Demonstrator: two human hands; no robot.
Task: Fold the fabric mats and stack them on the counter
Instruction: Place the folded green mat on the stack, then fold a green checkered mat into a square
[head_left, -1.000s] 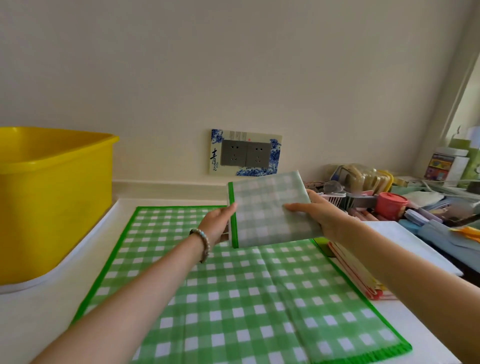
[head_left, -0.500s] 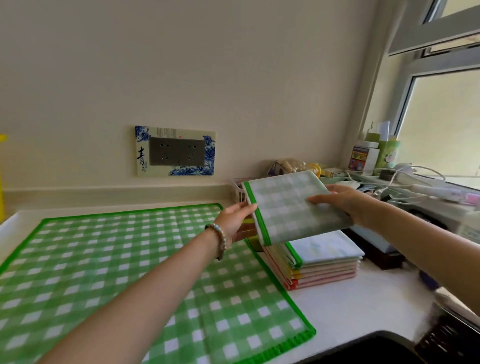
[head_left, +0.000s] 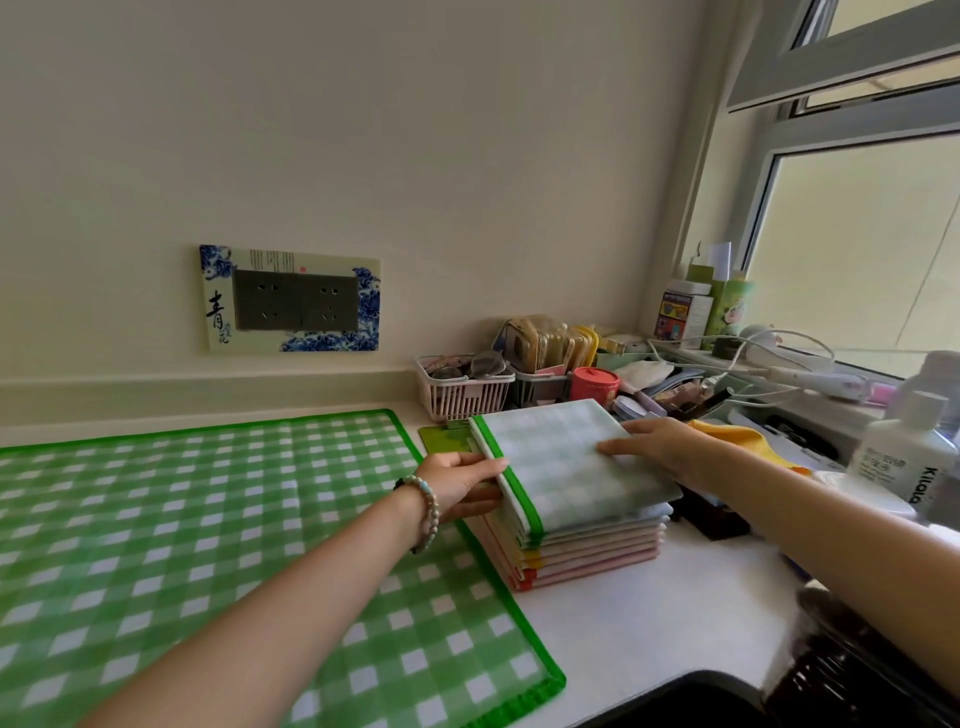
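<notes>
Green-checked folded mat atop stack w/ pink basket behind (touching?).

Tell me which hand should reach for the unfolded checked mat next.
Probably the left hand. It sits at the left edge of the folded mat on the stack, right beside the unfolded checked mat. The right hand rests on the folded mat's far side.

left hand gripping, right hand flat
</notes>
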